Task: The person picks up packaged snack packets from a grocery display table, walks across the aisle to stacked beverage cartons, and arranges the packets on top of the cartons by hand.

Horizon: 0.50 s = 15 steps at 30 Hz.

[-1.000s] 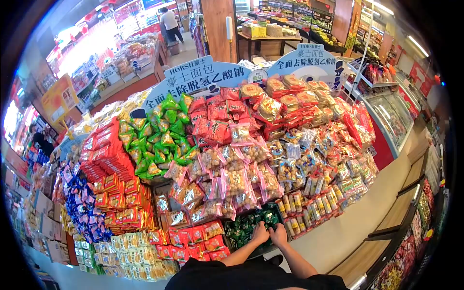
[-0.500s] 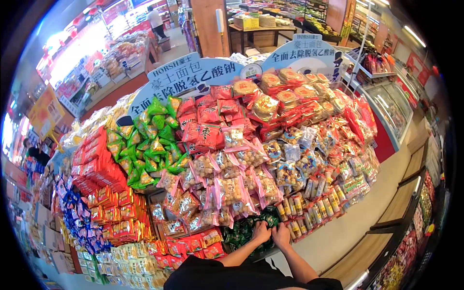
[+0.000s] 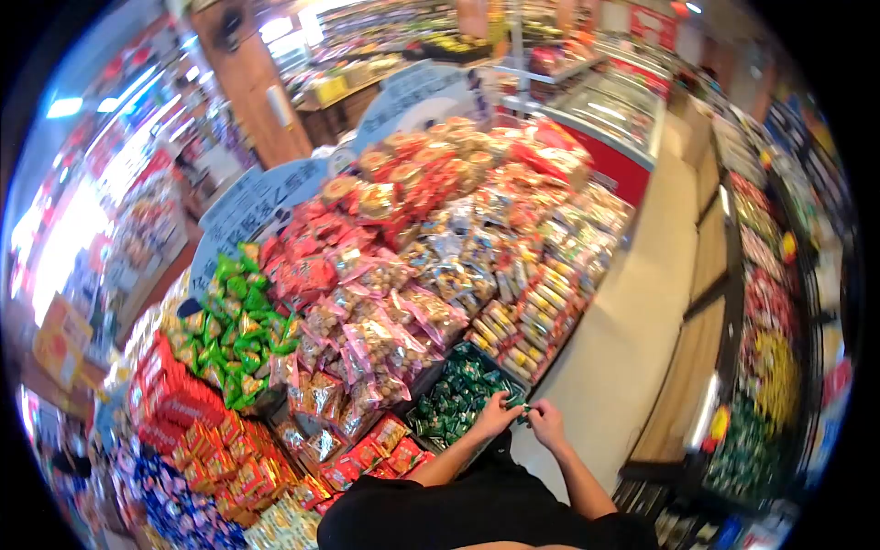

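Between my two hands is a small dark-green wrapped packet (image 3: 519, 402), its kind too blurred to tell. My left hand (image 3: 495, 415) pinches it from the left, and my right hand (image 3: 547, 425) has its fingers closed at the other end. Both are over the front right corner of a dark bin. A heap of small green-wrapped packets (image 3: 456, 390) like the one I hold fills that bin. Pink-edged clear bags (image 3: 380, 348) lie behind the bin to the left, and red packets (image 3: 378, 451) sit left of it.
Rolls in clear packs (image 3: 518, 339) fill a tray beyond the bin. Green triangular packs (image 3: 236, 335) and red bags (image 3: 307, 266) are heaped farther left. An aisle floor (image 3: 632, 293) runs along the right, beside a low wooden shelf (image 3: 680, 367) and a freezer (image 3: 610, 110).
My view has turned to the right. My hands have come up out of the green packets toward the bin's right corner, with a small green packet now showing between them.
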Tool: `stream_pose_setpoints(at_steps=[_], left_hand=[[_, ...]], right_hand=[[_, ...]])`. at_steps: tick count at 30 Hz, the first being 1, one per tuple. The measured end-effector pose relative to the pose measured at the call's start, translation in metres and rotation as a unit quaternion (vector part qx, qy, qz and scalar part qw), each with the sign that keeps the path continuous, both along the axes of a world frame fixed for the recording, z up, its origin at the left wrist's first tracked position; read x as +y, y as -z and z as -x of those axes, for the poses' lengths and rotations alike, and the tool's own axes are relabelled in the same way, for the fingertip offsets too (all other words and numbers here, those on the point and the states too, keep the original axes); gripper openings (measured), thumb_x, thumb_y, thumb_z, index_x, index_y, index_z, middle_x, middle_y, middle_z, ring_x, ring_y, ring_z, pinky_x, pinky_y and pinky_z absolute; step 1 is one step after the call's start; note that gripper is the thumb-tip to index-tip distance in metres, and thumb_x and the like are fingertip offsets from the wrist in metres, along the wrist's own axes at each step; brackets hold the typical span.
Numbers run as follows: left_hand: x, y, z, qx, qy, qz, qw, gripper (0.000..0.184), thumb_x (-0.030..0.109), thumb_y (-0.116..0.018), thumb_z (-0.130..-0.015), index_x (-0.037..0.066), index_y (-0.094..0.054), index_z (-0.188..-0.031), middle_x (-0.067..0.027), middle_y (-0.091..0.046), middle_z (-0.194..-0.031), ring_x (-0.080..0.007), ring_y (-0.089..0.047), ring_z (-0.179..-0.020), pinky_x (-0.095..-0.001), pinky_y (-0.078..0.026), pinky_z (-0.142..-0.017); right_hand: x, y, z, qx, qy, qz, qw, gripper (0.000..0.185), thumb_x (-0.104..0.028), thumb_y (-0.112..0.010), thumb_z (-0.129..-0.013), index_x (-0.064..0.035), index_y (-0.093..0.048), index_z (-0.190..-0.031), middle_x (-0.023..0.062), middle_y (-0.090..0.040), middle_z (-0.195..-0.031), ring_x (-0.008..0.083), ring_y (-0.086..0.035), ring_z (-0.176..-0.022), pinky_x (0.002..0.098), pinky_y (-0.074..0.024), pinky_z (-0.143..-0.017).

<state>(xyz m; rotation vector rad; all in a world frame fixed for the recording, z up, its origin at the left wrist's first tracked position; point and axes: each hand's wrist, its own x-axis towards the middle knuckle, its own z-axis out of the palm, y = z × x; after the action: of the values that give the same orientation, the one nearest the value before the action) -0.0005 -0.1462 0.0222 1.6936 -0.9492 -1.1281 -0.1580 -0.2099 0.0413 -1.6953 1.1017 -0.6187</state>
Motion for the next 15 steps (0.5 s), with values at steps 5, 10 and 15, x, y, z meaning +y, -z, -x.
stream_pose_setpoints(at_steps=[5, 10, 15], left_hand=[[0.032, -0.039, 0.056, 0.125, 0.240, -0.047, 0.962, 0.044, 0.031, -0.067, -0.085, -0.001, -0.052, -0.111, -0.0065, -0.062, -0.089, -0.0117, -0.058, -0.072, -0.0273, -0.049, -0.067], [0.095, -0.026, 0.143, 0.174, 0.399, -0.040, 0.900, 0.041, 0.028, -0.067, -0.085, 0.000, -0.049, -0.110, -0.0067, -0.060, -0.088, -0.0118, -0.057, -0.077, -0.0281, -0.048, -0.069], [0.181, -0.012, 0.224, 0.084, 0.575, 0.016, 0.814, 0.031, 0.016, -0.066, -0.086, 0.001, -0.049, -0.107, -0.0059, -0.060, -0.092, -0.0118, -0.058, -0.083, -0.0267, -0.049, -0.070]], right_hand=[[0.091, -0.030, 0.087, -0.135, 0.153, -0.135, 0.970, 0.012, -0.011, -0.056, -0.083, 0.0003, -0.058, -0.087, 0.0072, -0.062, -0.070, 0.0118, -0.059, -0.054, 0.0253, -0.0489, -0.049], [0.218, -0.038, 0.161, -0.185, 0.293, -0.169, 0.923, 0.021, -0.018, -0.060, -0.086, 0.0008, -0.057, -0.094, 0.0065, -0.062, -0.074, 0.0108, -0.057, -0.052, 0.0236, -0.0463, -0.046], [0.362, -0.033, 0.206, -0.278, 0.437, -0.194, 0.833, 0.018, -0.017, -0.058, -0.086, 0.0006, -0.058, -0.089, 0.0064, -0.060, -0.071, 0.0123, -0.056, -0.050, 0.0242, -0.0458, -0.046]])
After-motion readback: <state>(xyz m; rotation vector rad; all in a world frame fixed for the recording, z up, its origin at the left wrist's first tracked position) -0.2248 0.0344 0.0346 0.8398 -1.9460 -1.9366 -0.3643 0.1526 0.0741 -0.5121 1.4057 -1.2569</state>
